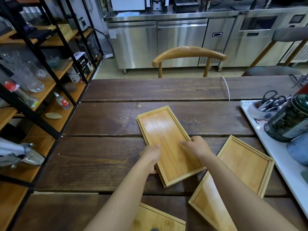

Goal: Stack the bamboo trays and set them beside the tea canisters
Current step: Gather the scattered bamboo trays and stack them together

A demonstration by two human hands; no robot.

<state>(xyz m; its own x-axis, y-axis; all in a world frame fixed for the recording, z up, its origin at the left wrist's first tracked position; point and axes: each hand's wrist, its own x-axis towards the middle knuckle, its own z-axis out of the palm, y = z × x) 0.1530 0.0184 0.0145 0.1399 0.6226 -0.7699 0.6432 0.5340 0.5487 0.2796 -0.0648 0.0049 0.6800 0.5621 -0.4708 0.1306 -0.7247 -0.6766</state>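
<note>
While both hands grip its long sides, a bamboo tray (168, 140) lies angled on another tray at the centre of the dark plank tabletop (106, 164). Left hand (150, 157): fingers curled over the left rim, thumb on the tray floor. Right hand (196, 146): closed on the right rim. Three further trays lie apart: one (246, 162) to the right, one (205, 202) under the right forearm, one (156, 219) at the near edge. A dark green tea canister (290, 119) stands on a white tray (283, 164) at far right.
</note>
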